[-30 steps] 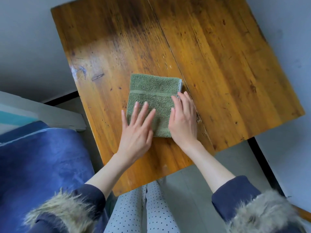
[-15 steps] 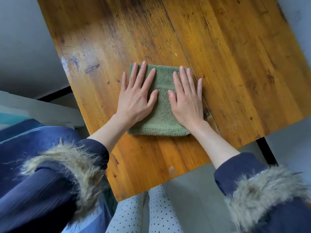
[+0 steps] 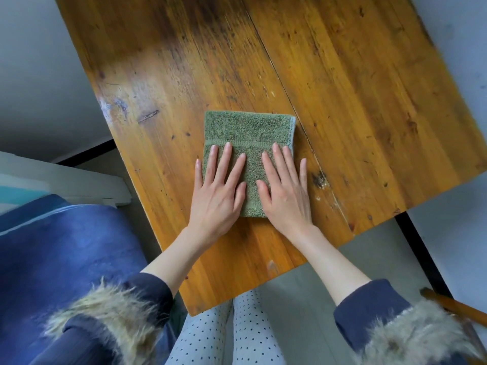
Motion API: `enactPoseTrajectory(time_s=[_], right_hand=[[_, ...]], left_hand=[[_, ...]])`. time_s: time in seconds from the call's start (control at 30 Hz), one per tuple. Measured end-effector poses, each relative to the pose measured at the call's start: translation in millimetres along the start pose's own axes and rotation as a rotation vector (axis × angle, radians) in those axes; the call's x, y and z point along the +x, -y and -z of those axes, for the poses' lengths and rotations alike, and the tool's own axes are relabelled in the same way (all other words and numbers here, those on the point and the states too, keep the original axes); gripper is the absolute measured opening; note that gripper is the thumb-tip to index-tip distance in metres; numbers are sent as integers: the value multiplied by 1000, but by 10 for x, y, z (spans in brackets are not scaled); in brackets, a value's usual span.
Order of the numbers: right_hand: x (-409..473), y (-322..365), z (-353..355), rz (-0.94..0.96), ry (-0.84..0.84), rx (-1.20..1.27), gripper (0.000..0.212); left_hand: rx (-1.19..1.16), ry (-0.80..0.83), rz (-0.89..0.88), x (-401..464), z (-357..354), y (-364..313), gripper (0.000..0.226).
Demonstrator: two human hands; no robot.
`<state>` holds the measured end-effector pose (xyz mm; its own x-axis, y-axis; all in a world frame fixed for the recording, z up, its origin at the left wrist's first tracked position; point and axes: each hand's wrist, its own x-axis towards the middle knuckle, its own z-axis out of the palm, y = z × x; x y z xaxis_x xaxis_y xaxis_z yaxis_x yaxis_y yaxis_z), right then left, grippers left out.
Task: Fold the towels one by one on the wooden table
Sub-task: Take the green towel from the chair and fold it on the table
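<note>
Nubby terry-cloth towel (image 3: 247, 127) on glossy, scuffed, seemingly varnished wooden table (image 3: 369, 101)

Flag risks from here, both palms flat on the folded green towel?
1. The left hand and right hand press only the near half of the green towel; the far half is unweighted, so its layers might spring up.
2. At the right edge a pale inner layer peeks out, so the fold may be slightly misaligned.
3. The towel lies across the plank seam of the wooden table; sliding it could snag.
</note>
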<state>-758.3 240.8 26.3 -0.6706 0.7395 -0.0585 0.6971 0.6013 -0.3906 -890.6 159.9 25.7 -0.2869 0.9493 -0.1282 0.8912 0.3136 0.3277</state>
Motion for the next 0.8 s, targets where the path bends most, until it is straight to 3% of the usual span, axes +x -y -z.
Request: enactPoseTrajectory(time_s=[0.1, 0.17, 0.27, 0.37, 0.53, 0.63, 0.7, 0.8], right_hand=[[-30, 34, 132, -72, -125, 188, 41], [-31, 33, 241, -221, -180, 311, 35], [91, 11, 366, -572, -129, 470, 31], [288, -20, 446, -846, 13, 629, 36], [435, -32, 491, -913, 184, 680, 32], [502, -65, 554, -950, 254, 776, 31], [508, -68, 601, -931, 306, 793, 19], [445, -93, 596, -786, 313, 575, 26]], left_hand=[[-273, -58, -13, 5, 128, 40, 44], [-391, -155, 24, 4, 227, 86, 41], [-563, -199, 260, 53, 352, 124, 41], [-799, -120, 574, 179, 450, 162, 41], [-1120, 147, 796, 368, 551, 324, 32], [-1130, 244, 776, 404, 601, 360, 27], [-1114, 281, 739, 396, 615, 365, 23], [-1056, 332, 667, 325, 595, 346, 37]])
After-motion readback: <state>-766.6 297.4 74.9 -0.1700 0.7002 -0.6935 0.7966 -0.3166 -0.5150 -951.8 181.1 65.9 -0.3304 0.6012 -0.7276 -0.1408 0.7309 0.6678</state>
